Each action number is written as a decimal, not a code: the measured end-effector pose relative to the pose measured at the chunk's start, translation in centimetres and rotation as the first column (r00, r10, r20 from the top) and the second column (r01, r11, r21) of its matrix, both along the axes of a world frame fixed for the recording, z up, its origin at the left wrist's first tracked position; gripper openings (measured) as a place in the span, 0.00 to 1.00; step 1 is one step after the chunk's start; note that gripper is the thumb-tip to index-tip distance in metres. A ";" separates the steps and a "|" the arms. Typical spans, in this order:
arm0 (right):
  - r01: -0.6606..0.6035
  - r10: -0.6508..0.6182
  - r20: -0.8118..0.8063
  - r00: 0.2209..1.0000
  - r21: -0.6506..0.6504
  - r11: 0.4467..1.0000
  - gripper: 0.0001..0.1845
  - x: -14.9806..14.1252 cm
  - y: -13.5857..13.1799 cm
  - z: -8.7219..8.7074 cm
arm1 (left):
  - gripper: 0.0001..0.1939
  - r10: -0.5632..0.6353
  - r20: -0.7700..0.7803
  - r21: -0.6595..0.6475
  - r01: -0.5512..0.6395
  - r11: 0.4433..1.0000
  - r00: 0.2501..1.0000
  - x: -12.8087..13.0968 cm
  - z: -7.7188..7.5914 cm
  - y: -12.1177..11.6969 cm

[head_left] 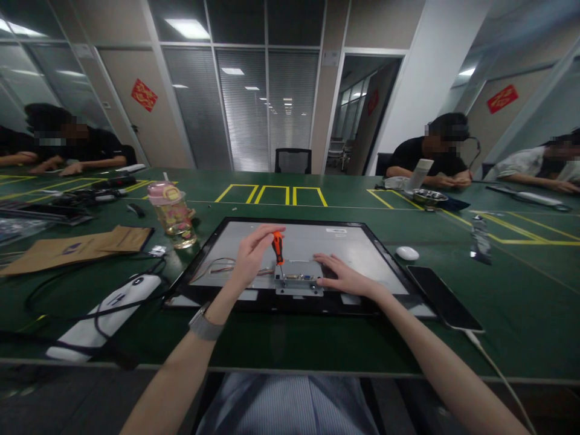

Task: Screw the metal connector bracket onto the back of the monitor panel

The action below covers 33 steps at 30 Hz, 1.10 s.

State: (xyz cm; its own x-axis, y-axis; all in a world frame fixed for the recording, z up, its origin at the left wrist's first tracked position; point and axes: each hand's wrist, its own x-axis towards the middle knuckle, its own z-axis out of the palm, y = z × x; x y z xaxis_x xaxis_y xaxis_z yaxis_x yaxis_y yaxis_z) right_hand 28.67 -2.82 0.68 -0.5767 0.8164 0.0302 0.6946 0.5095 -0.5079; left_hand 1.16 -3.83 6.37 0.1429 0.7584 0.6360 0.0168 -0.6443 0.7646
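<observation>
A flat display panel (pixel 357 251) with a black frame lies face down on the table in front of me. Near its close edge sits a small metal box (pixel 299 284) with a row of connector ports. An orange and black screwdriver (pixel 278 249) stands nearly upright, its tip at the box's left part. My left hand (pixel 254 254) has its fingers around the top of the handle. Spread fingers of my right hand (pixel 345 276) rest at the box's right side. Thin wires (pixel 222 266) run left from the box across the panel's back.
Left of the panel stand a pink-lidded bottle (pixel 172 214), a brown paper envelope (pixel 81 249) and a white power strip (pixel 106 317) with black cables. A phone (pixel 444 296) on a cable and a white case (pixel 407 253) lie right. Other people sit across the green table (pixel 272 344).
</observation>
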 end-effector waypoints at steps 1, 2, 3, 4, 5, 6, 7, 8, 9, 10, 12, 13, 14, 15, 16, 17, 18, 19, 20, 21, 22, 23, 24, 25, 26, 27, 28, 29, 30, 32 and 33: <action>0.000 0.000 0.002 1.000 0.002 1.000 0.41 0.0 0.0 0.0 | 0.14 -0.016 0.004 -0.011 0.016 1.000 1.000 0.0 0.0 -0.1; 0.000 0.000 0.004 1.000 0.003 1.000 0.41 0.0 0.0 0.1 | 0.14 -0.016 0.009 -0.019 0.016 1.000 1.000 0.1 0.0 -0.1; 0.001 -0.001 0.007 1.000 0.002 1.000 0.41 -0.1 -0.1 0.1 | 0.14 -0.001 0.014 -0.020 0.001 1.000 1.000 0.2 -0.1 -0.1; 0.001 -0.001 0.009 1.000 0.000 1.000 0.41 -0.1 -0.1 0.2 | 0.13 0.026 0.018 -0.017 -0.026 1.000 0.999 0.4 -0.2 0.0; 0.001 -0.001 0.010 1.000 -0.001 1.000 0.41 -0.1 -0.1 0.2 | 0.13 0.065 0.017 0.000 -0.065 0.998 0.998 0.5 -0.4 0.0; 0.003 -0.003 0.011 1.000 -0.001 1.000 0.41 -0.1 -0.1 0.2 | 0.12 0.101 0.000 0.019 -0.101 0.995 0.995 0.5 -0.5 0.1; 0.004 -0.004 0.012 1.000 0.000 1.000 0.40 -0.1 -0.1 0.1 | 0.12 0.129 -0.016 0.035 -0.128 0.991 0.992 0.6 -0.6 0.2; 0.005 -0.005 0.011 1.000 0.001 1.000 0.40 -0.1 0.0 0.1 | 0.12 0.150 -0.031 0.056 -0.148 0.987 0.988 0.6 -0.7 0.2; 0.003 -0.003 0.010 1.000 0.003 1.000 0.40 -0.1 0.0 0.1 | 0.12 0.165 -0.044 0.077 -0.161 0.984 0.985 0.6 -0.7 0.3; 0.000 0.000 0.009 1.000 0.005 1.000 0.40 -0.1 0.0 0.0 | 0.12 0.172 -0.052 0.095 -0.167 0.981 0.984 0.5 -0.7 0.3; -0.006 0.006 0.006 1.000 0.008 1.000 0.40 0.0 0.1 0.0 | 0.14 0.160 -0.059 0.116 -0.152 0.981 0.985 0.4 -0.5 0.2; -0.007 0.007 0.005 1.000 0.008 1.000 0.41 0.0 0.1 0.0 | 0.15 0.142 -0.061 0.116 -0.134 0.984 0.988 0.4 -0.5 0.2; -0.004 0.004 0.005 1.000 0.006 1.000 0.41 0.0 0.1 0.0 | 0.15 0.122 -0.062 0.110 -0.115 0.987 0.991 0.4 -0.5 0.2; 0.000 0.000 0.006 1.000 0.005 1.000 0.41 0.0 0.1 0.0 | 0.16 0.106 -0.064 0.102 -0.099 0.990 0.992 0.4 -0.5 0.1; 0.004 -0.004 0.008 1.000 0.004 1.000 0.41 0.0 0.2 -0.1 | 0.15 0.100 -0.067 0.099 -0.093 0.991 0.993 0.4 -0.6 0.1; 0.005 -0.005 0.010 1.000 0.006 1.000 0.41 0.0 0.2 -0.1 | 0.15 0.108 -0.070 0.105 -0.100 0.989 0.992 0.5 -0.7 0.1; 0.004 -0.004 0.010 1.000 0.009 1.000 0.41 0.0 0.2 -0.2 | 0.14 0.129 -0.073 0.121 -0.120 0.985 0.989 0.6 -0.8 0.1; 0.001 -0.001 0.010 1.000 0.013 1.000 0.41 0.0 0.3 -0.2 | 0.12 0.158 -0.076 0.145 -0.146 0.979 0.984 0.7 -0.9 0.1; 0.000 0.000 0.008 1.000 0.017 1.000 0.41 0.0 0.3 -0.3 | 0.11 0.188 -0.079 0.174 -0.172 0.970 0.979 0.8 -1.0 0.0; -0.001 0.001 0.005 1.000 0.019 1.000 0.41 0.1 0.4 -0.4 | 0.11 0.213 -0.086 0.201 -0.193 0.960 0.973 0.9 -1.1 0.0; -0.002 0.002 0.001 1.000 0.020 1.000 0.41 0.1 0.4 -0.4 | 0.10 0.230 -0.094 0.225 -0.205 0.953 0.969 1.0 -1.2 -0.1; -0.003 0.003 -0.002 1.000 0.020 1.000 0.40 0.1 0.4 -0.5 | 0.11 0.236 -0.103 0.242 -0.206 0.948 0.966 1.0 -1.2 -0.2; -0.005 0.005 -0.006 1.000 0.020 1.000 0.40 0.1 0.4 -0.5 | 0.11 0.231 -0.110 0.255 -0.197 0.947 0.967 1.0 -1.2 -0.3; -0.008 0.008 -0.009 1.000 0.022 1.000 0.40 0.1 0.4 -0.5 | 0.13 0.219 -0.114 0.262 -0.183 0.948 0.969 1.0 -1.2 -0.4; -0.011 0.011 -0.012 1.000 0.025 1.000 0.40 0.1 0.4 -0.5 | 0.14 0.205 -0.117 0.264 -0.168 0.950 0.972 1.0 -1.1 -0.5; -0.011 0.012 -0.015 1.000 0.026 1.000 0.40 0.1 0.4 -0.5 | 0.15 0.194 -0.118 0.267 -0.157 0.951 0.974 1.0 -1.1 -0.5; -0.009 0.010 -0.016 1.000 0.026 1.000 0.40 0.1 0.4 -0.5 | 0.15 0.195 -0.120 0.275 -0.156 0.949 0.973 0.9 -1.0 -0.6; -0.006 0.007 -0.015 1.000 0.026 1.000 0.40 0.1 0.4 -0.5 | 0.15 0.210 -0.125 0.290 -0.167 0.942 0.970 0.9 -1.0 -0.6; -0.004 0.005 -0.012 1.000 0.026 1.000 0.40 0.1 0.4 -0.5 | 0.14 0.239 -0.132 0.312 -0.189 0.931 0.962 0.9 -0.9 -0.6; -0.006 0.006 -0.006 1.000 0.025 1.000 0.40 0.1 0.5 -0.5 | 0.12 0.311 -0.146 0.363 -0.241 0.900 0.939 0.8 -0.8 -0.6; -0.007 0.007 -0.004 1.000 0.025 1.000 0.40 0.1 0.5 -0.5 | 0.11 0.338 -0.152 0.383 -0.260 0.886 0.929 0.8 -0.8 -0.6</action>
